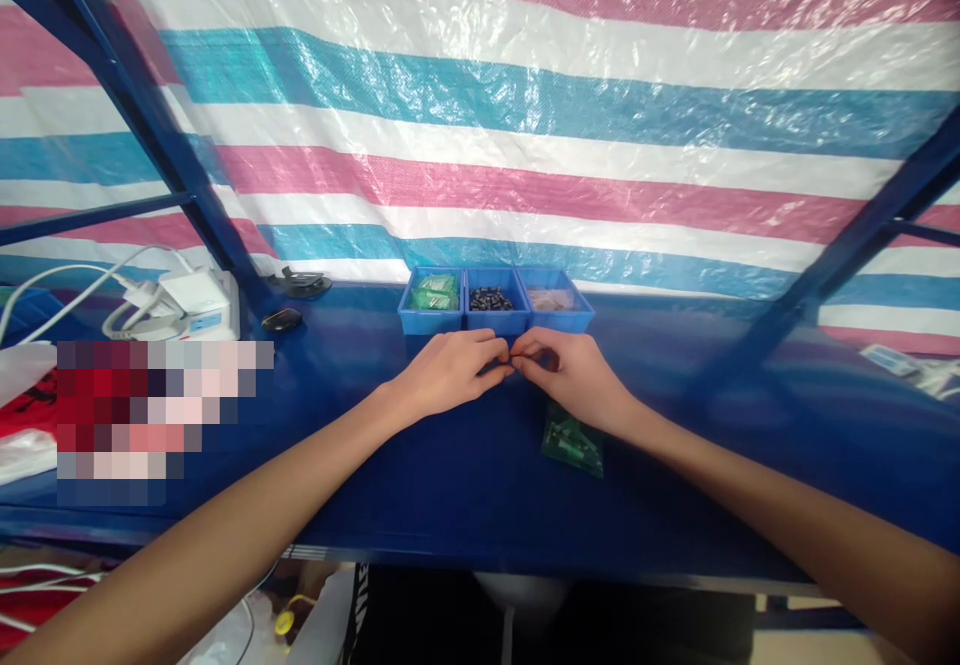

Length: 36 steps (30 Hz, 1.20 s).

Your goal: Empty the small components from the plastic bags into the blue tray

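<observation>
My left hand and my right hand meet fingertip to fingertip over the blue table. Both are closed in a pinch around something small and dark that I cannot make out. Just beyond them stand three blue bins side by side. The left bin holds green packets, the middle bin small dark parts, and the right bin pale, clear-looking pieces. Below my right hand a green clear packet lies flat on the table, partly covered by the hand.
At the left are a white power strip with plugs and cables, a black mouse and a blurred-out patch. Blue frame posts rise at both sides, before a striped plastic sheet. More white items lie at the far right.
</observation>
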Each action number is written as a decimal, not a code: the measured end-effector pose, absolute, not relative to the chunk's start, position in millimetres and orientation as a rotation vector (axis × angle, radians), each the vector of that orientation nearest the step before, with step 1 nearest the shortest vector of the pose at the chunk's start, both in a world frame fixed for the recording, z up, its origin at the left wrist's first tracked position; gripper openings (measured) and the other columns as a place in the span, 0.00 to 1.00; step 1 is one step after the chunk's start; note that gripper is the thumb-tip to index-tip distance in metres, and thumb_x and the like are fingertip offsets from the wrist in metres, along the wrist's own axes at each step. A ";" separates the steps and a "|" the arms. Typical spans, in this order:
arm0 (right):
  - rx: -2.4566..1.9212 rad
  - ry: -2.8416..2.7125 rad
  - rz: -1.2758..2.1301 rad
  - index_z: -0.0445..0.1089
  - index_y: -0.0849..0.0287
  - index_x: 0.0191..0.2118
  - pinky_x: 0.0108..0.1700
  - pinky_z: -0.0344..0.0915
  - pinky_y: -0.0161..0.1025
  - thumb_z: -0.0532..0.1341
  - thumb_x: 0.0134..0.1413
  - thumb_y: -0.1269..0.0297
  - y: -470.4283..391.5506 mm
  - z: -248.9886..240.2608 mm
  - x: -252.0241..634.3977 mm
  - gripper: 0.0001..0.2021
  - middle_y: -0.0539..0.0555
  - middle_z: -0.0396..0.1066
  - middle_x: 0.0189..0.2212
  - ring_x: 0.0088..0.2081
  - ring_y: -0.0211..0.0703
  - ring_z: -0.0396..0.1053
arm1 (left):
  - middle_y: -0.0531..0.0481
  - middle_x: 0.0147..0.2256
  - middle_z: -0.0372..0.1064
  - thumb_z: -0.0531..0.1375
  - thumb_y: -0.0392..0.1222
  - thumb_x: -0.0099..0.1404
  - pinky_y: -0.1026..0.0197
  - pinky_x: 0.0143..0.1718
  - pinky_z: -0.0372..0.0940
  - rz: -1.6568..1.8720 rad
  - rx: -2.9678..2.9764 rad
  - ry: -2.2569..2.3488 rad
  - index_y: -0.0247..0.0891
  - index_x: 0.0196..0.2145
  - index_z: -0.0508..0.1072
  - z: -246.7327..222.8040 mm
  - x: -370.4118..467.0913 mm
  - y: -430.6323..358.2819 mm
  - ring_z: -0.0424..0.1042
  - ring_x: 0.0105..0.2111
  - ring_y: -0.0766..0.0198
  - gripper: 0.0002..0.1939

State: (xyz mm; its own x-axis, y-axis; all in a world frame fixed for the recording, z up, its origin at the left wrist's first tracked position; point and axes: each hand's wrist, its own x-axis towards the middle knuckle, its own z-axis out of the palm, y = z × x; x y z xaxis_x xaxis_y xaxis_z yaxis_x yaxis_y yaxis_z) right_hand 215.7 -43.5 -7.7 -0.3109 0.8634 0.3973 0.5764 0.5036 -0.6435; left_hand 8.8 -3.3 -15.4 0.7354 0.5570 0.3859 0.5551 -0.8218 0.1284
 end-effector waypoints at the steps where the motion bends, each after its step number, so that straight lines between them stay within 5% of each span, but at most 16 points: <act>1: -1.176 -2.001 0.525 0.74 0.55 0.36 0.33 0.65 0.38 0.61 0.58 0.68 -43.9 -7.9 215.3 0.04 0.50 0.78 0.31 0.30 0.42 0.73 | 0.52 0.34 0.70 0.55 0.48 0.74 0.63 0.29 0.57 0.660 2.926 0.940 0.39 0.38 0.72 -15.4 8.9 -3.4 0.70 0.31 0.65 0.12; 8: -1.145 -1.968 0.624 0.74 0.56 0.40 0.40 0.69 0.41 0.57 0.62 0.67 -39.4 -11.4 218.9 0.07 0.52 0.80 0.32 0.36 0.44 0.78 | 0.52 0.37 0.71 0.54 0.48 0.75 0.62 0.31 0.59 0.695 2.902 0.963 0.40 0.41 0.71 -14.7 7.6 -4.1 0.72 0.34 0.63 0.11; 36: -1.145 -2.030 0.707 0.72 0.56 0.35 0.39 0.66 0.40 0.56 0.67 0.57 -37.2 -12.9 220.2 0.13 0.51 0.75 0.31 0.34 0.44 0.74 | 0.48 0.45 0.71 0.50 0.44 0.77 0.60 0.41 0.68 0.904 2.824 0.857 0.41 0.50 0.68 -13.8 6.9 -5.7 0.74 0.40 0.62 0.10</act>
State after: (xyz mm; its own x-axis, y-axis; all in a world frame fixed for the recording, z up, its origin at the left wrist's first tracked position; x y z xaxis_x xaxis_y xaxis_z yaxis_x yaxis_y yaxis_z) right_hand 220.2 -37.2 -12.9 -0.3714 0.8785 0.3005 0.5020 0.4622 -0.7310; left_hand 6.9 -5.7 -13.8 0.6745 0.5238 0.5203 0.4918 -0.8444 0.2125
